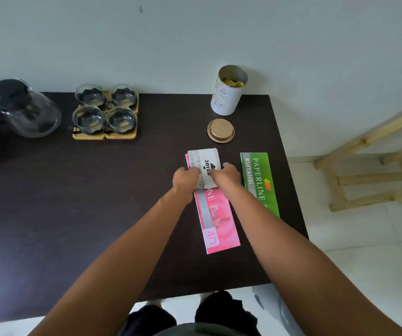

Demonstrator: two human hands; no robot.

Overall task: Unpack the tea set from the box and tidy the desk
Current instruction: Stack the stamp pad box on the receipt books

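- Unpacking looks done: no box in view, tea set already out along the far left of the worktop (98, 202).
- Glass teapot (23, 110) at far left, dark lid on, tipped-looking only through lens bend; clear body, seemingly empty.
- Four glass cups (105, 110) in a two-by-two block just right of the teapot, each on a wooden coaster (121, 135), coasters touching one another.
- Cups upright, clear, wavy-rimmed, apparently empty.
- Tidying seemingly under way, judged from the loose items at right.
- Left hand (185, 178) and right hand (226, 175) both closed on a small white pad (206, 166), gripping its near end from either side; pad over the far end of a pink booklet (217, 221).
- Whether the pad rests on the booklet or is lifted clear: cannot tell.
- Green booklet (259, 180) flat just right of the pink one, near the worktop's right edge, apart from it.
- Tin (229, 90) open at the far edge, gold packets inside; gold lid (220, 130) lying in front of it, not yet back on.
- Likely left: stack the pad and booklets, cap the tin.
- Wooden stool (374, 161) on the floor at right, well apart from the worktop.
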